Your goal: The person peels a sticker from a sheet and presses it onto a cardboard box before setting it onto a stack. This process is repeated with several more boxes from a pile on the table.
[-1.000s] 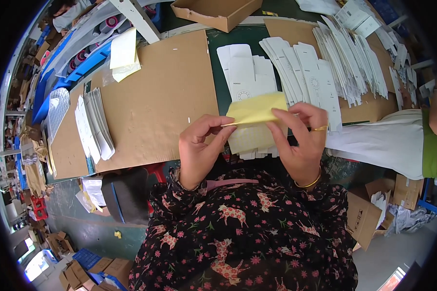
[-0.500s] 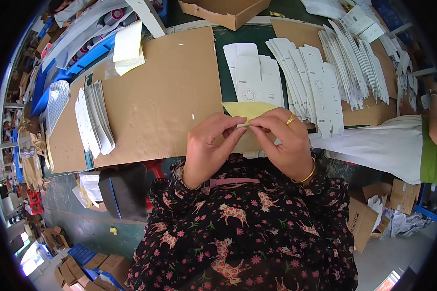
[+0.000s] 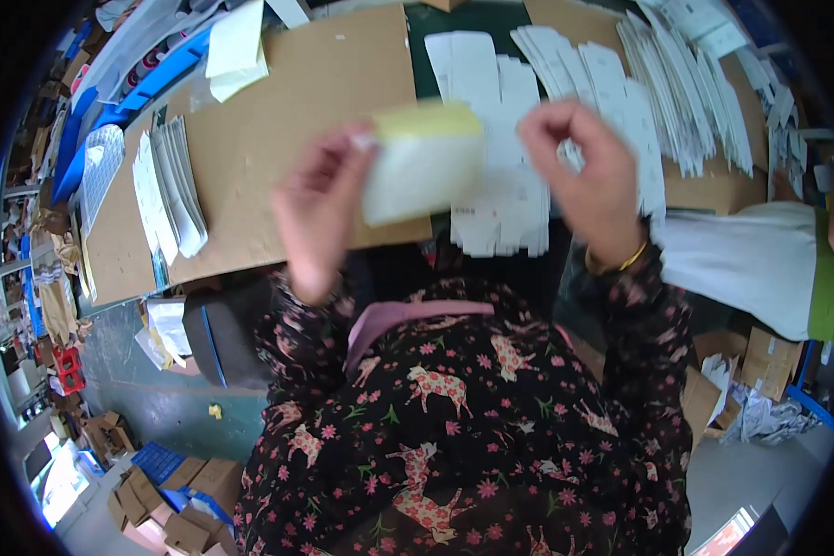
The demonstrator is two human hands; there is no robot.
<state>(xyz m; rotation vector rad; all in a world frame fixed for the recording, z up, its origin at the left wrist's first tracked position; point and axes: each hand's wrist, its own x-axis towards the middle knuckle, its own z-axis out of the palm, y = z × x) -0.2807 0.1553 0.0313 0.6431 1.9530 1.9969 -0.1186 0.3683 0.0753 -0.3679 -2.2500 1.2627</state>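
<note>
Sheet, pinched at its left edge by the left hand leftward of the middle cartons, extends rightward across their left side; blur obscures its long axis. Right hand is curled, right of those cartons, contents unclear

Beyond the left hand and the right hand, a green table is seen, much of its top covered by a brown cardboard sheet. Ahead of the left hand, a white post is cut off by the view's edge. Well to the left of that hand, cluttered shelving is ranged, with a red crate near it. Below it, dark green floor is exposed, and cardboard boxes are heaped near a bright patch of light. Below the right hand, toward the corner, grey floor is shown.
</note>
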